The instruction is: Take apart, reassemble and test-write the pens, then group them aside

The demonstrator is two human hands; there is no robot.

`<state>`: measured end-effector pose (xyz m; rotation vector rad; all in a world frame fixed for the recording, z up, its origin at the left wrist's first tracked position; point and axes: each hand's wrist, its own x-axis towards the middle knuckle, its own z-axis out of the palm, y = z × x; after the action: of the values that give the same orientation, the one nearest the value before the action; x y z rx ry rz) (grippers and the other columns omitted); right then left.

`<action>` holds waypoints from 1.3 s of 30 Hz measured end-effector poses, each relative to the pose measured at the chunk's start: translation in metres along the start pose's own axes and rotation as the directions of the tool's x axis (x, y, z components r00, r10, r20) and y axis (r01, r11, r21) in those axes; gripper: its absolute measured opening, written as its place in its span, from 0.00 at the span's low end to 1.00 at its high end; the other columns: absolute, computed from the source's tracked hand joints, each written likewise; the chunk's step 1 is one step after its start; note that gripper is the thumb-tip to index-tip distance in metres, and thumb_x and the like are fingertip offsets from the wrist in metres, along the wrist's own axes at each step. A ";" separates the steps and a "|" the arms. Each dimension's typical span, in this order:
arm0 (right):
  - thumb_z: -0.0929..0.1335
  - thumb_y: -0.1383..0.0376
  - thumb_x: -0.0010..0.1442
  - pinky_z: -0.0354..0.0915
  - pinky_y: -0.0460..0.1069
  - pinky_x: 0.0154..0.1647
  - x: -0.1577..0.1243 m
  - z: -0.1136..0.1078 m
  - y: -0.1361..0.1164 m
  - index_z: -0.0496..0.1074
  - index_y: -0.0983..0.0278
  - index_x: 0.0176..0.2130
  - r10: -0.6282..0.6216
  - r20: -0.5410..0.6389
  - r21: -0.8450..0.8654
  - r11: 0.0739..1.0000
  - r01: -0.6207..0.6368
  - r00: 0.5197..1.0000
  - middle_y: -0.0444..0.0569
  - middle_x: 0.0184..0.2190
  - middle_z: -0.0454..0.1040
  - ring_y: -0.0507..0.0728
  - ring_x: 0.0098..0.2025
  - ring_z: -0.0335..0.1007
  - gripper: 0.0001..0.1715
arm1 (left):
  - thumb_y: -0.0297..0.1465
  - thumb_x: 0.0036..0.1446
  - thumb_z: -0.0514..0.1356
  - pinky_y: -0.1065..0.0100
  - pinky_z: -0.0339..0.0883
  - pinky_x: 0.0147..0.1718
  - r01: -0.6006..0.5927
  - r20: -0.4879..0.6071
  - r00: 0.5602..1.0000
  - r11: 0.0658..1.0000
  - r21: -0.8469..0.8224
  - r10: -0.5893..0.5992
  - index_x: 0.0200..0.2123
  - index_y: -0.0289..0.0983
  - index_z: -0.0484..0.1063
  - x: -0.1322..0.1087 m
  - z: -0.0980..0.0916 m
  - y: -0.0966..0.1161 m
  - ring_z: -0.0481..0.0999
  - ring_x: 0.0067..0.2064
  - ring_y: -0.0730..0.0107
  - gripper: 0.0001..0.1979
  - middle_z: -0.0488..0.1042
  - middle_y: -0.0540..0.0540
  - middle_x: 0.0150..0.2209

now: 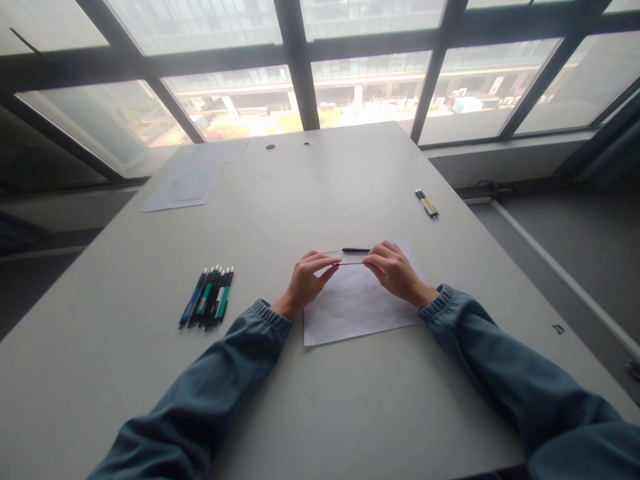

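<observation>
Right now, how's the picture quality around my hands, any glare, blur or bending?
Head view: the windows are blown out and hazy; the table is evenly lit with soft shadows; wide-angle bending curves the window frames; the left hand and right hand are fairly sharp, but the thin rod they pinch is too fine to identify.

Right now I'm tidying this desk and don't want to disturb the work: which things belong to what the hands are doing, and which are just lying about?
In use:
left hand and right hand, pinching a thin rod between them
white sheet under the hands
black pen part just beyond the fingers

Lying about:
row of pens
two pens at the right edge
papers at the far left
</observation>
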<state>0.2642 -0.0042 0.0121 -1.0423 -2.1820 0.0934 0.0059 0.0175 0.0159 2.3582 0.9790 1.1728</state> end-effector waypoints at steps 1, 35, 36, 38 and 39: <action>0.64 0.65 0.71 0.61 0.55 0.46 0.000 0.000 0.000 0.75 0.60 0.38 -0.006 0.000 -0.001 1.000 0.006 1.000 0.51 0.37 0.75 0.60 0.43 0.65 0.11 | 0.33 0.64 0.64 0.61 0.75 0.42 -0.020 -0.003 1.000 1.000 -0.007 0.020 0.44 0.41 0.81 0.000 0.001 -0.001 0.78 0.40 0.66 0.07 0.83 0.45 0.39; 0.61 0.65 0.71 0.65 0.58 0.50 0.000 -0.001 0.005 0.76 0.63 0.50 0.283 -0.323 0.073 0.959 -0.275 0.903 0.54 0.40 0.78 0.62 0.44 0.68 0.17 | 0.32 0.64 0.63 0.63 0.70 0.39 -0.113 0.042 0.993 0.992 0.059 0.111 0.36 0.39 0.80 0.001 0.000 0.000 0.72 0.35 0.67 0.06 0.80 0.46 0.32; 0.61 0.66 0.71 0.65 0.58 0.50 -0.001 0.000 0.009 0.77 0.63 0.50 0.319 -0.301 0.039 0.946 -0.322 0.899 0.54 0.41 0.78 0.62 0.45 0.68 0.17 | 0.32 0.64 0.63 0.63 0.70 0.39 -0.116 0.050 0.992 0.991 0.062 0.113 0.36 0.39 0.80 0.001 0.000 0.000 0.72 0.35 0.67 0.06 0.80 0.46 0.33; 0.63 0.66 0.69 0.64 0.59 0.50 -0.002 0.003 0.014 0.78 0.63 0.49 0.365 -0.217 -0.048 0.922 -0.384 0.905 0.54 0.43 0.78 0.64 0.46 0.68 0.16 | 0.32 0.65 0.63 0.63 0.70 0.39 -0.117 0.055 0.992 0.991 0.062 0.113 0.36 0.39 0.80 0.001 0.000 0.000 0.72 0.35 0.67 0.06 0.80 0.46 0.33; 0.64 0.66 0.68 0.63 0.60 0.50 -0.002 0.004 0.016 0.78 0.62 0.49 0.379 -0.172 -0.088 0.914 -0.397 0.909 0.55 0.44 0.78 0.65 0.48 0.67 0.15 | 0.32 0.65 0.63 0.63 0.70 0.39 -0.116 0.052 0.992 0.992 0.058 0.113 0.36 0.39 0.80 0.001 0.001 0.000 0.72 0.35 0.67 0.06 0.80 0.46 0.33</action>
<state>0.2731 0.0056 0.0024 -1.4962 -1.8364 0.0603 0.0069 0.0176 0.0161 2.5084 0.8851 1.1358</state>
